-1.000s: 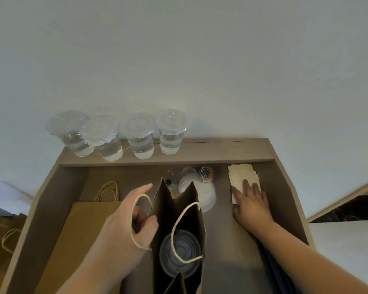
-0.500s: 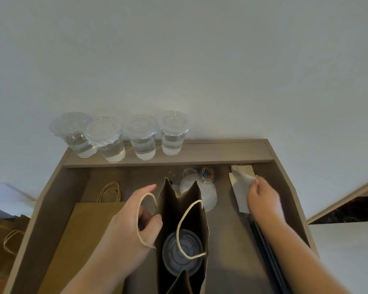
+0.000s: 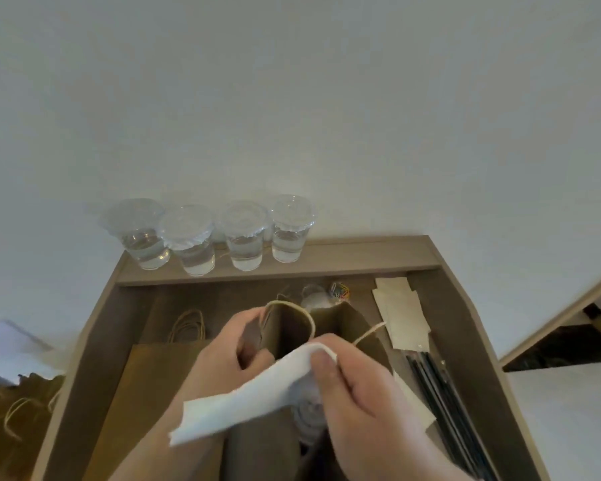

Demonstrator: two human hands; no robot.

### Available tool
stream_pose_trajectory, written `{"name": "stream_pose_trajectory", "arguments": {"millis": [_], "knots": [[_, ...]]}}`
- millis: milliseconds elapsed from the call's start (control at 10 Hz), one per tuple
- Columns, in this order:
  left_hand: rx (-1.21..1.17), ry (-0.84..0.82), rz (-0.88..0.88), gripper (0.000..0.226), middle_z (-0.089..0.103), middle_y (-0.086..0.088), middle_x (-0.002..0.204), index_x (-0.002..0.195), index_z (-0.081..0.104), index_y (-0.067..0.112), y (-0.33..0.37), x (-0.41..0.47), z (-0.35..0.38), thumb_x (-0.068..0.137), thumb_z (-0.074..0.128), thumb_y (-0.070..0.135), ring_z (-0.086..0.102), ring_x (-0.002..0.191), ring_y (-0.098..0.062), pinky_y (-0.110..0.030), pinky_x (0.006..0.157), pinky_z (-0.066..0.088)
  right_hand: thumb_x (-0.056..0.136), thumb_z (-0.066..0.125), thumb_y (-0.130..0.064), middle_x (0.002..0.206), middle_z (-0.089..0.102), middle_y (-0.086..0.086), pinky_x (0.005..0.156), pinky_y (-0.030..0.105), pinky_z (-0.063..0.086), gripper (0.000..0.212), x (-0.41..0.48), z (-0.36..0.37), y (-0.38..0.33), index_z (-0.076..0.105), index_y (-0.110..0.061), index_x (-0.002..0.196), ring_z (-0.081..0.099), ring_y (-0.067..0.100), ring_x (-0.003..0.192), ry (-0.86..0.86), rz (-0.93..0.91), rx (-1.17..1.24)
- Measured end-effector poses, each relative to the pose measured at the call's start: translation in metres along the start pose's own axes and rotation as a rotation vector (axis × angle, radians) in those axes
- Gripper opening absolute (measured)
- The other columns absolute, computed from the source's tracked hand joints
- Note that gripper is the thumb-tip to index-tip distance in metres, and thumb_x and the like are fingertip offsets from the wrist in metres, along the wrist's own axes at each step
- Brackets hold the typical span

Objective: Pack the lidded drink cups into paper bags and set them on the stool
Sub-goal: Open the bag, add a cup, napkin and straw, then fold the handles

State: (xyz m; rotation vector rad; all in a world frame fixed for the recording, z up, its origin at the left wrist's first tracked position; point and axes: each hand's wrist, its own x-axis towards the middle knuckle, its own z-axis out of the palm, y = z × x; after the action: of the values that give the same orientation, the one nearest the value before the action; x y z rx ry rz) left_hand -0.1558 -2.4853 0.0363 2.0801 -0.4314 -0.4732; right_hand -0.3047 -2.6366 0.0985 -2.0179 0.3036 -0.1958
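Note:
An open brown paper bag (image 3: 292,328) stands in the middle of the wooden desk, with a lidded cup (image 3: 307,416) partly visible inside it under my hands. My left hand (image 3: 222,362) grips the bag's left side by its cord handle. My right hand (image 3: 354,387) pinches a white napkin (image 3: 250,400) over the bag's mouth. Several clear lidded cups of water (image 3: 191,241) stand in a row on the raised back ledge.
Flat brown bags (image 3: 153,376) lie at the left of the desk. A stack of napkins (image 3: 403,314) and dark straws (image 3: 444,404) lie at the right. A small colourful ball (image 3: 339,291) sits behind the bag. More bags (image 3: 11,407) are off the desk's left side.
My right hand lifted a napkin from the stack at the right and brought it left over the bag's mouth. My left hand kept hold of the bag.

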Motion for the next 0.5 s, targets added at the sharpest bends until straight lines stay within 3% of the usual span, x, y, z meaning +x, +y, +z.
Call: {"name": "stream_pose_trajectory", "arguments": {"millis": [100,200,300,400,500], "knots": [[-0.049,-0.044,0.073,0.035,0.078,-0.003,0.119,0.137,0.064,0.029,0.01,-0.008,-0.001,0.105,0.063,0.016,0.074,0.107,-0.024,-0.032,0.077,0.063,0.107,0.035,-0.054,0.103,0.067,-0.034,0.073,0.01,0.046,0.032,0.009,-0.019,-0.003,0.067,-0.055,0.105,0.057,-0.018,0.1,0.234,0.107,0.028],[0.004,-0.049,0.083,0.05,0.073,0.023,0.105,0.142,0.047,0.052,0.013,-0.002,-0.003,0.099,0.068,0.037,0.066,0.091,0.005,-0.018,0.076,0.053,0.111,0.04,-0.045,0.098,0.069,-0.022,0.079,0.026,0.05,0.032,0.014,-0.028,0.001,0.068,-0.056,0.102,0.063,-0.002,0.095,0.456,0.12,0.203],[0.076,-0.09,0.091,0.052,0.074,0.009,0.103,0.144,0.047,0.046,0.013,-0.001,-0.006,0.098,0.065,0.029,0.068,0.09,-0.003,-0.027,0.086,0.056,0.11,0.039,-0.048,0.099,0.065,-0.03,0.078,0.024,0.051,0.031,0.016,-0.028,0.005,0.065,-0.062,0.099,0.063,0.0,0.099,0.507,0.207,0.222],[0.091,-0.11,0.113,0.051,0.068,0.018,0.099,0.141,0.048,0.047,0.012,0.002,-0.013,0.097,0.065,0.028,0.063,0.087,0.007,-0.011,0.079,0.048,0.102,0.031,-0.062,0.107,0.064,-0.033,0.071,0.015,0.053,0.03,0.005,-0.022,0.008,0.059,-0.056,0.11,0.061,-0.013,0.102,0.451,0.151,-0.133],[0.082,-0.11,0.125,0.055,0.071,0.013,0.105,0.144,0.048,0.046,0.008,0.005,-0.016,0.096,0.066,0.027,0.065,0.094,0.003,-0.017,0.083,0.051,0.104,0.031,-0.06,0.111,0.062,-0.032,0.081,0.011,0.055,0.032,-0.004,-0.014,0.013,0.057,-0.051,0.121,0.061,-0.011,0.106,0.244,0.06,-0.364]]}}
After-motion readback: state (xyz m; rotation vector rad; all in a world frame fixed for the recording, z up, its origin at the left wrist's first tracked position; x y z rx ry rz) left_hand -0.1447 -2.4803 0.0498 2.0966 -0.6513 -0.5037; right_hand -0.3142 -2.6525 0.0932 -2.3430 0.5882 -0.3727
